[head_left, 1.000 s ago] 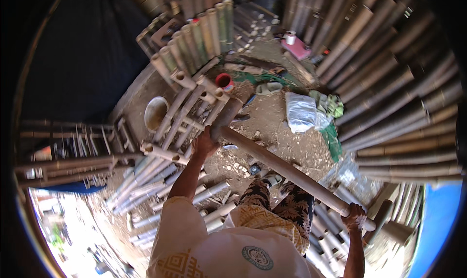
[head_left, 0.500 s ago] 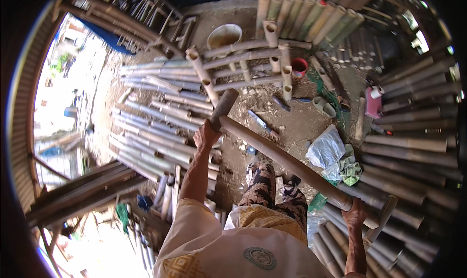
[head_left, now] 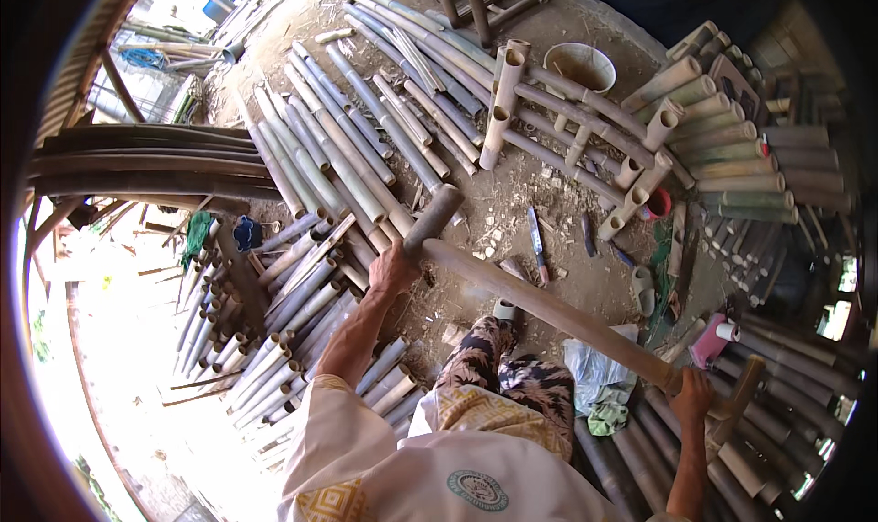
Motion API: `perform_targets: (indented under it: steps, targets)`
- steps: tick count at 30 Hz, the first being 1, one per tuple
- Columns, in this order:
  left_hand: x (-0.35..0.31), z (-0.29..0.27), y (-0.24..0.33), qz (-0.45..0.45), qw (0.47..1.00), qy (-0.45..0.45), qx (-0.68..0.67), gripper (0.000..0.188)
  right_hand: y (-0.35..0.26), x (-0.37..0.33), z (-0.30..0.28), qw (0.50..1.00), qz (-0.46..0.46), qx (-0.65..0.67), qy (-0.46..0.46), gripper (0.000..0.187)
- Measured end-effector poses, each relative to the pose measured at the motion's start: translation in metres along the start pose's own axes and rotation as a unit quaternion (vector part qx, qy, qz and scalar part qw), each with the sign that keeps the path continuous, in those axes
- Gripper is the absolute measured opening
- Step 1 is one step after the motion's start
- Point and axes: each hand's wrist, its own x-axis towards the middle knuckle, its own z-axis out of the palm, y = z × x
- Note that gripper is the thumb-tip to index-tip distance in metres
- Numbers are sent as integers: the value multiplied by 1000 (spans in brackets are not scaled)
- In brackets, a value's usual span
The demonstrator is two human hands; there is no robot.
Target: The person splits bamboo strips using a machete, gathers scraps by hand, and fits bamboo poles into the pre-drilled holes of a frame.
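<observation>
Across my front I hold a thick brown bamboo pole [head_left: 549, 311], with a short bamboo crosspiece [head_left: 437, 217] at its left end and another crosspiece [head_left: 739, 396] at its right end. My left hand [head_left: 393, 268] is wrapped round the left end, just under the joint. Near the right end, my right hand [head_left: 692, 396] closes round the pole. The pole slopes down to the right, held off the ground. Below it on the dirt lies a long knife [head_left: 536, 234] with a brown handle.
A bamboo frame [head_left: 508, 88] lies ahead, near a round basin [head_left: 582, 65] and a red bucket [head_left: 658, 205]. Bamboo poles [head_left: 320, 175] cover the ground at left; more poles [head_left: 631, 463] lie at right. A plastic bag [head_left: 590, 367] rests by my legs, near a pink container [head_left: 709, 341].
My view has turned to the left, so the frame and knife now appear further right. Both hands keep their hold on the bamboo pole.
</observation>
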Motion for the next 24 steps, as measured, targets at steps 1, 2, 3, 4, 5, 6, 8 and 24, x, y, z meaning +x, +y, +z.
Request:
perform_targets:
  steps: [1,2,3,4,5,6,8,24]
  targets:
    - [7,0,-3,-31,1000,2,2,58,1,27,-4,999,-20,-6,25,48]
    - [13,0,4,-57,998,-3,2,57,1,50,-16,998,-35,-17,46,47]
    - [13,0,10,-83,996,-9,2,56,2,67,-25,996,-51,-27,67,46]
    - [9,-7,14,-121,989,-72,-39,56,2,79,-28,995,-55,-33,79,37]
    - [8,0,14,-132,988,-70,-46,56,8,97,-32,992,-75,-34,95,33]
    - [0,9,12,-147,986,-68,-51,57,18,111,-35,991,-92,-41,83,35]
    - [-11,26,17,-177,982,-41,-56,58,35,143,-41,992,-110,-45,51,38]
    - [-101,268,8,-430,872,-5,-235,73,91,334,73,957,-124,26,-263,49]
